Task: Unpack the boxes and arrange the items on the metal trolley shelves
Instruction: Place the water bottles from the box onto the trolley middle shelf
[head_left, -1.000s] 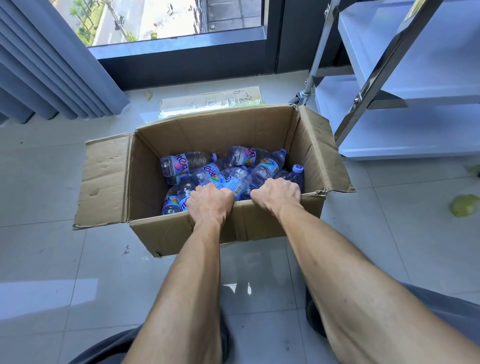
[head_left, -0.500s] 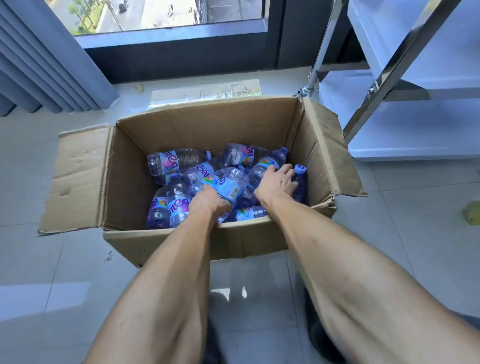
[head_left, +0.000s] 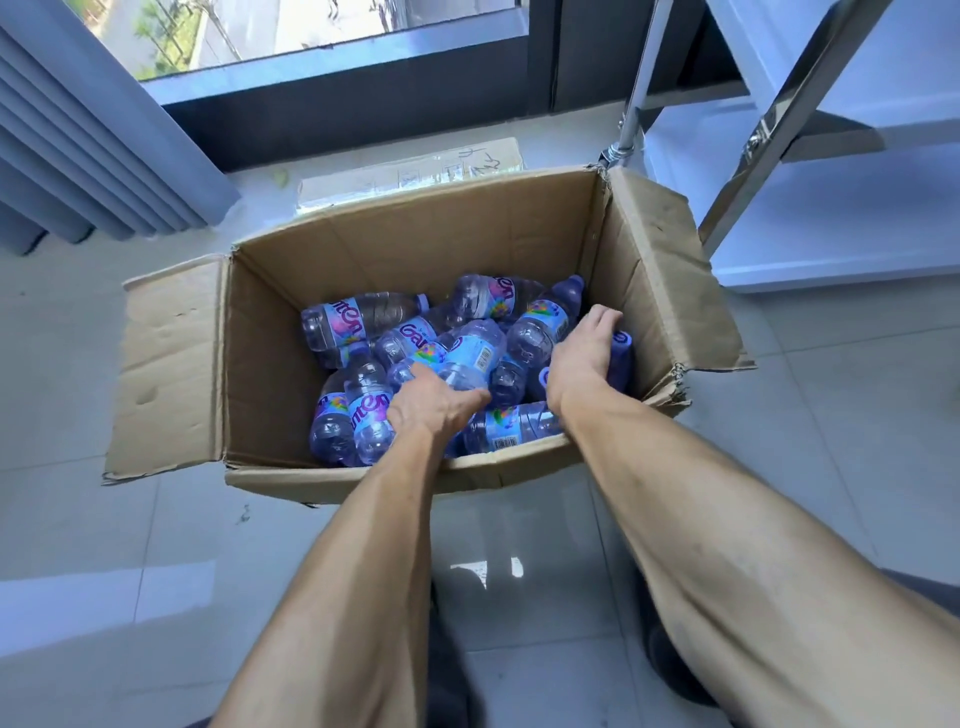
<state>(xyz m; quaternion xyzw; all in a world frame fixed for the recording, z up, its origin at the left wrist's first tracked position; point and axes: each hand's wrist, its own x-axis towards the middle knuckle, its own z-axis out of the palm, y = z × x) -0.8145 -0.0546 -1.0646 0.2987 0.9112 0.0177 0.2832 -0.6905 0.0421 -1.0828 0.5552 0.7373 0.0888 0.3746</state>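
Many small water bottles (head_left: 470, 353) lie jumbled inside the cardboard box (head_left: 415, 244). Inside it, our left hand (head_left: 431, 408) curls onto one bottle; our right hand (head_left: 582, 353) clasps another by the box's right wall. Probably light yet slippery: grip mid-body.

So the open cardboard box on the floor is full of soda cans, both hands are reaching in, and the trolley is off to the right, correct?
Not quite. The head view shows plastic water bottles in the cardboard box, not soda cans. The rest holds: the left hand and right hand reach in, and the trolley stands to the right.
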